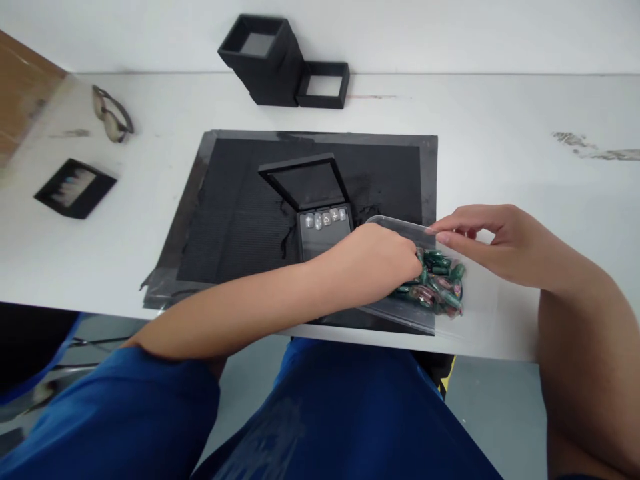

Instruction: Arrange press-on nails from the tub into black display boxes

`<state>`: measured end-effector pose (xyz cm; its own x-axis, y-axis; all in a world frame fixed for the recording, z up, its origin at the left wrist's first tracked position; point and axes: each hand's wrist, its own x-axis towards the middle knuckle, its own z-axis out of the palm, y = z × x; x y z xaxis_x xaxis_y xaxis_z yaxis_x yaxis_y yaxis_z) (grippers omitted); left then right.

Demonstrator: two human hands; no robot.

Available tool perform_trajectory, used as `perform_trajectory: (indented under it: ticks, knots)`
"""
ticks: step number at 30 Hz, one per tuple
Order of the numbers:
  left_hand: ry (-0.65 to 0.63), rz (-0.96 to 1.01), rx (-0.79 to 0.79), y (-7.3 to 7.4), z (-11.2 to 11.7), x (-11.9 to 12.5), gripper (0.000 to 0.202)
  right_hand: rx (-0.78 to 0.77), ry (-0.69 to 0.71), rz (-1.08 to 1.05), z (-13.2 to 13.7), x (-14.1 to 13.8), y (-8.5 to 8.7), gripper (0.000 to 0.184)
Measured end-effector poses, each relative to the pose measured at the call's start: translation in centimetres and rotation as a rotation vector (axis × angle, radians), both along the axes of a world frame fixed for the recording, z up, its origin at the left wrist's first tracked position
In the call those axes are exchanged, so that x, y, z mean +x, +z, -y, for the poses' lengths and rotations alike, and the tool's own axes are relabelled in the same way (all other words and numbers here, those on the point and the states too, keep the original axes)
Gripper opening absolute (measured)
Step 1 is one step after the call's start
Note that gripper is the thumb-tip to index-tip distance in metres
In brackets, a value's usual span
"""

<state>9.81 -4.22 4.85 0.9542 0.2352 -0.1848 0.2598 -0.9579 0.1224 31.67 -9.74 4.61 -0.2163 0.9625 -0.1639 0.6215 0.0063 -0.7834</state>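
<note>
My left hand (373,263) reaches into a clear plastic bag (400,230) that lies near the table's front edge, its fingers buried among several small green and pink pieces (440,283). My right hand (493,240) pinches the bag's upper edge and holds it open. Just left of the bag stands a small black case (320,220) with its lid raised; a row of several pale pieces (325,218) lies along its back edge. The case rests on a black mat (240,200).
Two joined black square boxes (280,63) stand at the back of the white table (525,153). Glasses (111,115) and a flat black tray (75,188) lie at the left. My blue-clad legs (330,413) are below the table edge.
</note>
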Motion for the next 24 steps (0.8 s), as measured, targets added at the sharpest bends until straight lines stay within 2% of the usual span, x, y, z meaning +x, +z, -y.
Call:
perform_trajectory:
  ticks: [4,8,12,19,24]
  knots:
    - [-0.039,0.083,0.026,0.3,-0.2,-0.3,0.013,0.005,-0.003,-0.002,0.0,0.0,-0.1,0.023]
    - [-0.081,0.263,0.049,1.5,-0.3,-0.9,0.018,0.003,-0.001,-0.005,0.0,0.0,0.0,0.022]
    - [-0.065,0.405,0.057,2.3,-0.1,-1.2,0.02,-0.007,0.006,-0.024,0.1,-0.1,0.2,0.026]
    - [-0.045,0.417,0.016,1.4,0.0,-0.9,0.018,-0.023,0.002,-0.027,-0.1,0.1,0.0,0.025]
    - [-0.041,0.465,-0.043,1.5,-0.2,-1.0,0.015,-0.026,0.0,-0.017,0.0,0.2,-0.2,0.024]
